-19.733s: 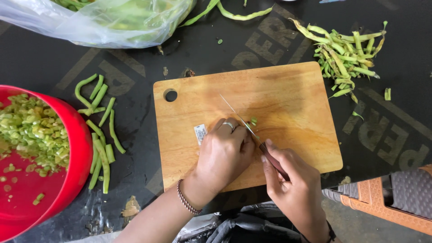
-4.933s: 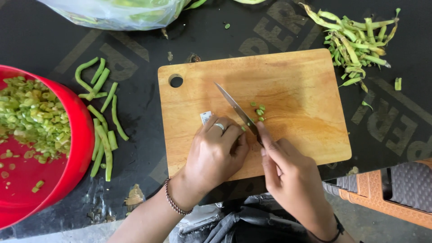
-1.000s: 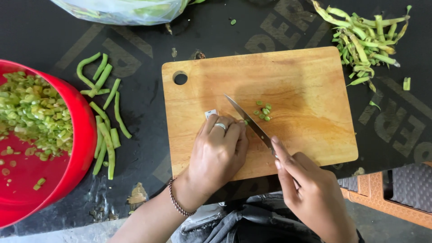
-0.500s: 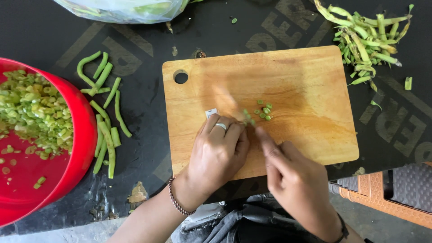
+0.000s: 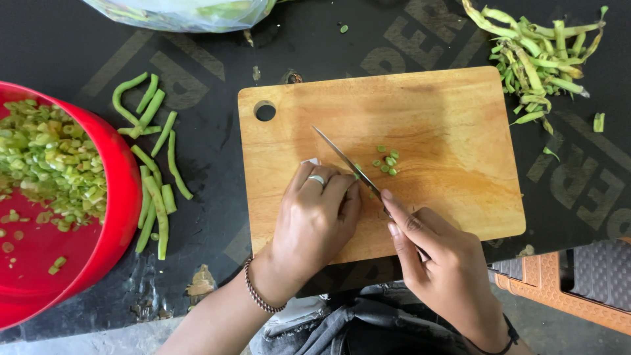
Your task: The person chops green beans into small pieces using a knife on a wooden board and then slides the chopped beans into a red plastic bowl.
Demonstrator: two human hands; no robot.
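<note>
A home kitchen: wooden chopping board [image 5: 427,118], red bowl [image 5: 115,197] (chopped beans inside), dark counter [image 5: 66,66].

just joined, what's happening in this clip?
A person is slicing green beans on a wooden cutting board. The right hand grips a knife, blade angled across the board; the left hand pins the beans at the blade. A few cut pieces lie beside it. A red bowl of chopped beans and whole beans sit left.
</note>
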